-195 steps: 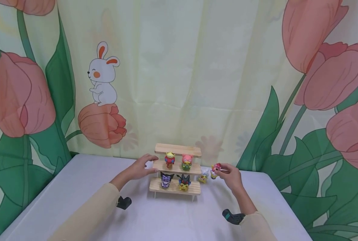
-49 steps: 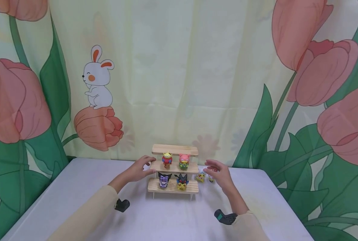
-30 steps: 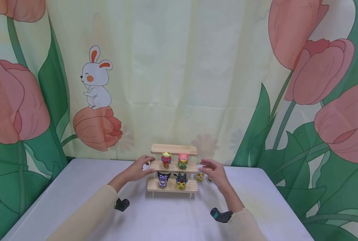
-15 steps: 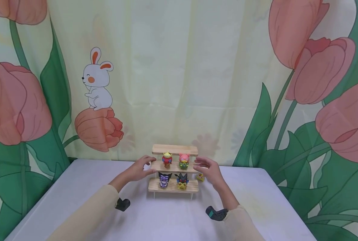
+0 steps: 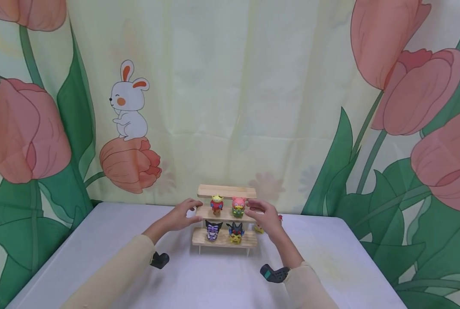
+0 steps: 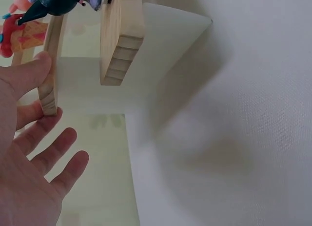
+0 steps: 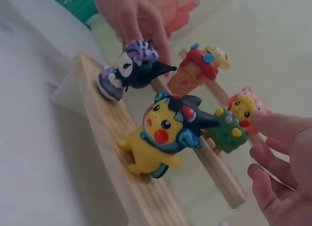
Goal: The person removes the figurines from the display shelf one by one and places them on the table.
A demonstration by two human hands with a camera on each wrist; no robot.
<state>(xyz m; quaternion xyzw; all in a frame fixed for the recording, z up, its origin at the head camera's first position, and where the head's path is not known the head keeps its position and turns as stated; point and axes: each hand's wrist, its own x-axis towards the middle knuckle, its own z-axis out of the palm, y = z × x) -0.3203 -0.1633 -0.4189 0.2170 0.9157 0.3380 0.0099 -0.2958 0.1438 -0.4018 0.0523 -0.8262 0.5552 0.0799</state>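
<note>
My left hand (image 5: 183,214) pinches the left end of the middle board of a three-tier wooden display stand (image 5: 226,191). In the left wrist view its thumb lies on the board (image 6: 48,96), with fingers beneath. My right hand (image 5: 265,216) is beside the right end of that board, its thumb tip at a Pikachu figure in a pink hood (image 7: 242,109); whether it touches is unclear. An ice-cream-cone figure in red (image 5: 216,205) stands left of it. Below are a black-hooded purple figure (image 5: 212,231) and a Pikachu in a dark hood (image 5: 235,234).
Behind my right hand, a yellow figure (image 5: 258,228) and a red-topped one (image 5: 280,218) stand on the white table (image 5: 322,257), mostly hidden. The stand's top board carries no figure. A tulip-print curtain (image 5: 214,107) hangs behind.
My right hand earlier held the red-topped figure at the right, let it go there, then moved left to the pink-hooded Pikachu. My left hand stays on the board.
</note>
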